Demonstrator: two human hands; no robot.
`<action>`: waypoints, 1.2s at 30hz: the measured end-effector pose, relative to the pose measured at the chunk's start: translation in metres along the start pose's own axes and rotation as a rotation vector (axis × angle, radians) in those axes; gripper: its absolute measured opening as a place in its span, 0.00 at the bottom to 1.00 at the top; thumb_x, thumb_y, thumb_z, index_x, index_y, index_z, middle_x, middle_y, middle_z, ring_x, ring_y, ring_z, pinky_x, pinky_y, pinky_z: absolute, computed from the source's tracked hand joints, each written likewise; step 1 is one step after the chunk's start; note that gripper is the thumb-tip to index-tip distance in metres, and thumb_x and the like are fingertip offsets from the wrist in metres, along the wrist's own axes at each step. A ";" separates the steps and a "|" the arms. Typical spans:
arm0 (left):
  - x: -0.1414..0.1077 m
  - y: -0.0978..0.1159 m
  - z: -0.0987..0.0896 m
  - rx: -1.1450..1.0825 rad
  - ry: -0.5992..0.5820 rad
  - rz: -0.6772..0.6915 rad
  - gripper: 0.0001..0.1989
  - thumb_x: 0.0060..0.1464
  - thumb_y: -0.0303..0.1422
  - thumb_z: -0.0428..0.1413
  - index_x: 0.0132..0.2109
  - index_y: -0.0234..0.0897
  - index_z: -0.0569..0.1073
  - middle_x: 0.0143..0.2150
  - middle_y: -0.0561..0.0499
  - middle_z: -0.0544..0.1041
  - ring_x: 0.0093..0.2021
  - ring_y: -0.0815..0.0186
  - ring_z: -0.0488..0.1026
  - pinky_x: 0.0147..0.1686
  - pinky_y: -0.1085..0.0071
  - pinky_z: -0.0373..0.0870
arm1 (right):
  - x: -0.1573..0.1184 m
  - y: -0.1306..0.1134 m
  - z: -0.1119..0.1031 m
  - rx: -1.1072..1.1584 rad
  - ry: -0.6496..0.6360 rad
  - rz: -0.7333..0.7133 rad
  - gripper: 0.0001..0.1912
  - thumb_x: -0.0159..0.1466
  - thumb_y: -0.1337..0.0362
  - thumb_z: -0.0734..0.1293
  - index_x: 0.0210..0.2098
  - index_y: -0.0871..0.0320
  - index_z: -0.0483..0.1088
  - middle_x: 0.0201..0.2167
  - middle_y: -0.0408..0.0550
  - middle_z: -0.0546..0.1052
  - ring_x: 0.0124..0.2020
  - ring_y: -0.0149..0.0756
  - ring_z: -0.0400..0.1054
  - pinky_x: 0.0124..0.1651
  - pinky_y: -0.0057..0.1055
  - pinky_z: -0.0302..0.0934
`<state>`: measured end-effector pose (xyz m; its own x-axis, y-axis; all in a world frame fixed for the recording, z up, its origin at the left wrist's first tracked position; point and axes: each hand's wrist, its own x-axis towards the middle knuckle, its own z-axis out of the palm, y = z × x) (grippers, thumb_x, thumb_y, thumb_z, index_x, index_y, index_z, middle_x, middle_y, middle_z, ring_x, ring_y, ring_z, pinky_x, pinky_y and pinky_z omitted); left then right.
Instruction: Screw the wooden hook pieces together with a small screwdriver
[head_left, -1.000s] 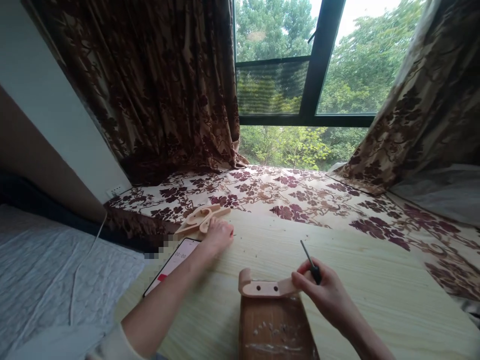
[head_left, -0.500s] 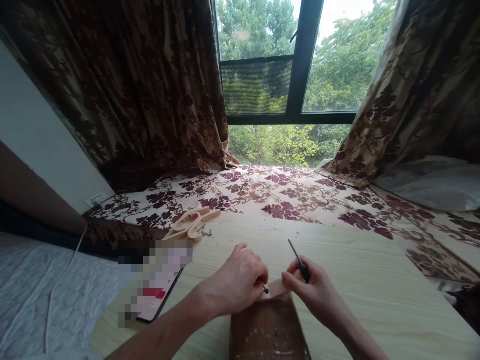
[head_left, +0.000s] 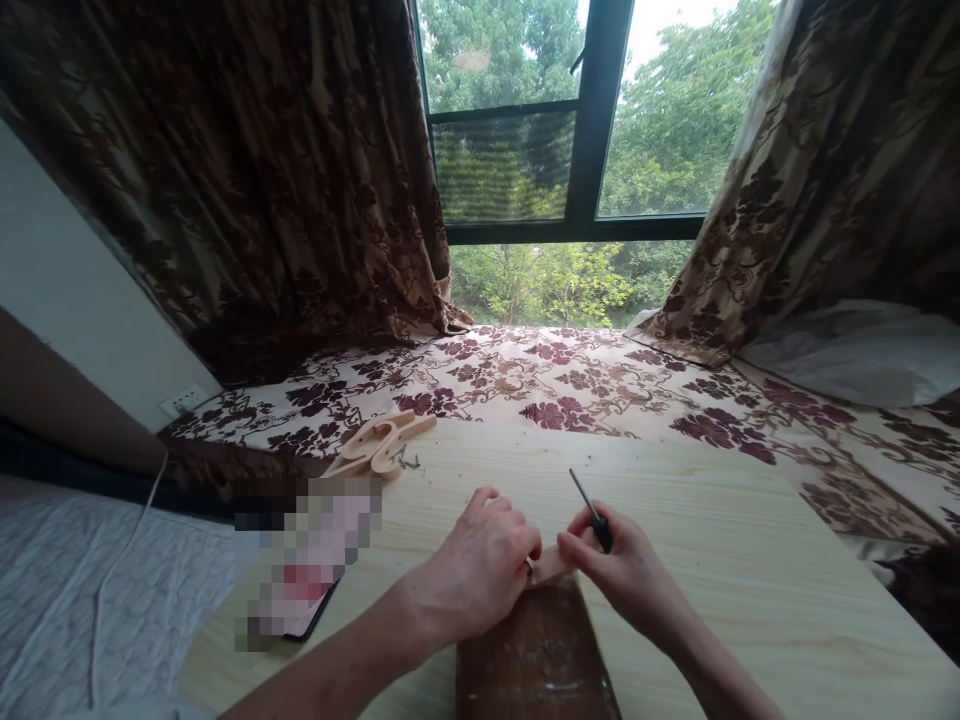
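At ten o'clock from the brown block [head_left: 534, 665], toward the left edge of the pale tabletop [head_left: 720, 560], lies a phone [head_left: 319, 590], mostly pixelated, set aside where it leaves the working spot free. A little nearer eleven o'clock, curved wooden pieces [head_left: 382, 445] lie bunched, with small metal screws [head_left: 407, 460] scattered just beside them, probably kept within the left hand's reach. The left hand [head_left: 476, 565] arches over the block's far end, its thumb and finger closed on a small dark fastener [head_left: 529, 569] at the surface of another wooden piece [head_left: 553, 566], seemingly to hold it upright and in place. That piece sits at twelve o'clock on the block, which likely props it up as a firm rest; the left hand hides much of it. At one o'clock, the right hand [head_left: 622, 560] pinches the piece's right end, apparently to steady it, and also grips a screwdriver [head_left: 589, 507] whose shaft points up toward eleven o'clock, clear of the wood, perhaps so it stays handy. The two hands are near each other but apart, joined only by the piece between them.
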<state>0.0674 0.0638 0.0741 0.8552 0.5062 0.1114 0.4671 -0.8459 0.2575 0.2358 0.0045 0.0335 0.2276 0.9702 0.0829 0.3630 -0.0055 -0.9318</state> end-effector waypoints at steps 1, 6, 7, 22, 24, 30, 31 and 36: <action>0.000 0.000 0.000 0.007 0.003 0.000 0.08 0.48 0.21 0.52 0.31 0.38 0.72 0.29 0.54 0.75 0.34 0.66 0.69 0.49 0.64 0.55 | 0.000 0.000 0.000 -0.001 0.000 0.000 0.07 0.55 0.62 0.64 0.23 0.57 0.62 0.16 0.37 0.63 0.20 0.29 0.57 0.24 0.27 0.52; 0.000 0.001 -0.004 0.039 -0.012 0.014 0.08 0.50 0.21 0.52 0.29 0.37 0.71 0.28 0.53 0.74 0.35 0.65 0.67 0.46 0.66 0.58 | 0.001 0.002 -0.002 -0.003 -0.015 -0.002 0.07 0.54 0.62 0.64 0.23 0.57 0.63 0.16 0.38 0.64 0.20 0.29 0.57 0.23 0.26 0.52; 0.000 0.002 -0.005 0.044 -0.021 0.021 0.08 0.51 0.22 0.52 0.28 0.37 0.71 0.28 0.53 0.73 0.35 0.65 0.67 0.46 0.67 0.58 | 0.001 0.003 -0.002 -0.003 -0.020 -0.003 0.07 0.54 0.62 0.65 0.23 0.57 0.63 0.16 0.38 0.64 0.19 0.29 0.57 0.23 0.26 0.51; 0.005 0.008 -0.005 0.042 -0.094 0.035 0.10 0.54 0.22 0.50 0.26 0.35 0.70 0.27 0.52 0.74 0.34 0.65 0.67 0.41 0.70 0.63 | 0.002 0.003 -0.001 -0.036 -0.031 0.014 0.07 0.55 0.62 0.64 0.24 0.57 0.63 0.16 0.37 0.63 0.20 0.29 0.56 0.24 0.26 0.50; 0.006 0.008 -0.006 0.031 -0.099 0.029 0.11 0.53 0.22 0.50 0.26 0.35 0.71 0.27 0.51 0.74 0.34 0.65 0.67 0.41 0.70 0.63 | 0.002 0.003 -0.001 -0.043 -0.043 0.017 0.08 0.56 0.61 0.64 0.24 0.57 0.63 0.16 0.37 0.63 0.21 0.29 0.56 0.24 0.26 0.50; 0.006 0.005 -0.006 0.002 -0.114 0.013 0.10 0.52 0.22 0.51 0.27 0.36 0.74 0.27 0.50 0.76 0.35 0.64 0.68 0.41 0.70 0.64 | -0.007 -0.001 -0.016 -0.165 0.069 0.012 0.12 0.62 0.53 0.58 0.33 0.56 0.60 0.19 0.37 0.64 0.23 0.32 0.60 0.27 0.29 0.55; 0.006 0.004 -0.006 -0.004 -0.118 0.010 0.09 0.52 0.23 0.52 0.28 0.36 0.75 0.27 0.50 0.76 0.35 0.64 0.69 0.40 0.71 0.64 | -0.010 -0.003 -0.023 -0.201 0.094 0.006 0.12 0.63 0.53 0.56 0.34 0.55 0.60 0.21 0.39 0.65 0.24 0.33 0.61 0.29 0.30 0.56; 0.008 0.002 -0.006 -0.018 -0.137 -0.004 0.10 0.51 0.23 0.52 0.29 0.36 0.76 0.26 0.50 0.77 0.33 0.64 0.70 0.37 0.72 0.65 | -0.036 -0.014 -0.057 -0.382 -0.132 -0.187 0.10 0.65 0.63 0.55 0.42 0.56 0.65 0.29 0.44 0.69 0.28 0.33 0.65 0.31 0.28 0.59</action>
<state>0.0738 0.0668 0.0817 0.8766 0.4808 -0.0210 0.4673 -0.8401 0.2754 0.2741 -0.0446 0.0641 0.0183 0.9855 0.1688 0.7007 0.1078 -0.7053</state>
